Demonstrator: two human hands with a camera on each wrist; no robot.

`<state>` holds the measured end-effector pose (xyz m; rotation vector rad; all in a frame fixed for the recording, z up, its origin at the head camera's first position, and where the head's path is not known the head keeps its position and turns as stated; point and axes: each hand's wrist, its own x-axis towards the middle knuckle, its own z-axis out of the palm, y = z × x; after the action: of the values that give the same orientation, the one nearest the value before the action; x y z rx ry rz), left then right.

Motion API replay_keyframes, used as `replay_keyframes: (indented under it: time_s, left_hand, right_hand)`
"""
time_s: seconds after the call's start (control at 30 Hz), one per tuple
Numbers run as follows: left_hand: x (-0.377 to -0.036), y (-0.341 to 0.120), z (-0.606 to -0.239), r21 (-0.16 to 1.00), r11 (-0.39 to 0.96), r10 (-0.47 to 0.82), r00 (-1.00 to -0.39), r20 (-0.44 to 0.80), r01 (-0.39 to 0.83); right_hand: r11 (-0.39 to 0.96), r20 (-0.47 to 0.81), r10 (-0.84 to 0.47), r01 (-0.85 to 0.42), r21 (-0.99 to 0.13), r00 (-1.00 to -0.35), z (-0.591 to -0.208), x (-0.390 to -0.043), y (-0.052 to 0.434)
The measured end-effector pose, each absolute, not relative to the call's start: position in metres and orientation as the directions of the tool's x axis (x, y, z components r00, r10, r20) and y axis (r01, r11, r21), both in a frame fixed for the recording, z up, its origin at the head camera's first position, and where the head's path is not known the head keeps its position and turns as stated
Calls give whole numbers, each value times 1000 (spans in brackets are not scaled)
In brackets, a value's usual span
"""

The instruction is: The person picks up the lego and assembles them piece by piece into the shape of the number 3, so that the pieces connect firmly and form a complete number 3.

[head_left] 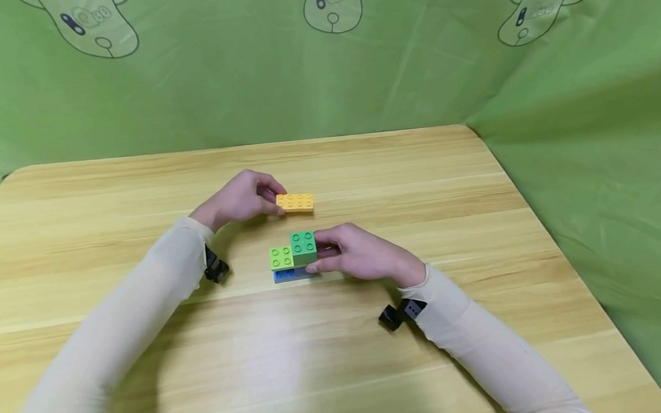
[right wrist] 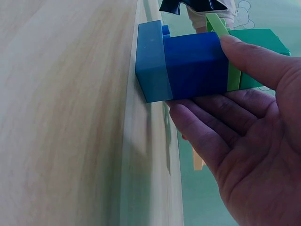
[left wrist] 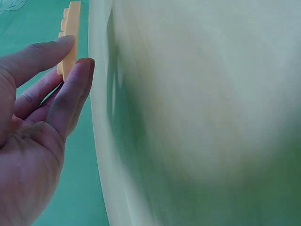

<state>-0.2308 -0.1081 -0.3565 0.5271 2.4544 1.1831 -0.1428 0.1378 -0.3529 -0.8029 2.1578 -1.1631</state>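
Note:
My left hand (head_left: 238,199) pinches the left end of a yellow toy building brick (head_left: 299,203), a flat one with two rows of studs on top. In the left wrist view the thumb lies on the studded side of that brick (left wrist: 70,56). Closer to me, my right hand (head_left: 367,254) grips a stack of bricks from its right side. A green brick (head_left: 303,247) tops the stack over a flat lime brick (head_left: 280,258). Below, the right wrist view shows a dark blue brick (right wrist: 197,66) and a lighter blue base brick (right wrist: 153,63). Fingers hide part of the stack.
Both hands work over a wooden table (head_left: 248,343). A green curtain (head_left: 250,94) with printed cartoon shapes hangs behind it and along the right side. Black wrist devices show on the left sleeve (head_left: 158,279) and the right sleeve (head_left: 477,329).

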Motion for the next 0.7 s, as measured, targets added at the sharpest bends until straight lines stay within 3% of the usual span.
replay_keyframes:
  time_s: [0.7]
  left_hand:
    - [-213,-131,-361,827,555,368,-918,-151,86]
  right_hand:
    - [465,-194,-706,-239,-853,-681,-351,-141,137]
